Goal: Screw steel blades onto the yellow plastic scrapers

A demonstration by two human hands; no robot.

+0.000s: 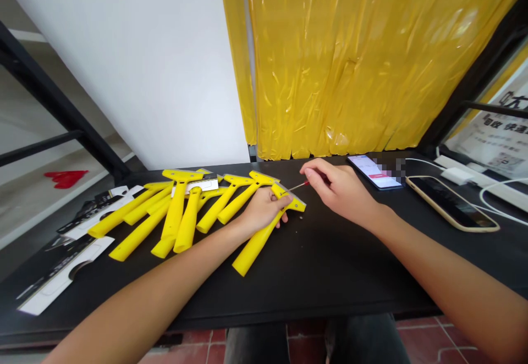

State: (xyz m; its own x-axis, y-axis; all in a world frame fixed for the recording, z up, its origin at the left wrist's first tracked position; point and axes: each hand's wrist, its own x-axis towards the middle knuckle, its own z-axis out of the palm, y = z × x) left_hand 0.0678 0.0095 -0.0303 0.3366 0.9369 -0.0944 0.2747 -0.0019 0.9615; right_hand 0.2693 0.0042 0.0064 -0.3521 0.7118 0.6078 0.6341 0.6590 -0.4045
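My left hand is closed around the head end of a yellow scraper, whose handle slants down toward the table's front edge. Between the fingers of my right hand is a thin screwdriver with a red handle, mostly hidden by the fingers. Its metal shaft points left, and the tip reaches the scraper's head near a screw. To the left of my left hand lies a loose pile of several more yellow scrapers, handles toward me. A tiny grey bit lies beside the held scraper's head.
Black-and-white card sleeves lie at the table's left. On the right are a lit phone, a phone in a beige case and white charging cables. A yellow plastic curtain and white panel stand behind the black table.
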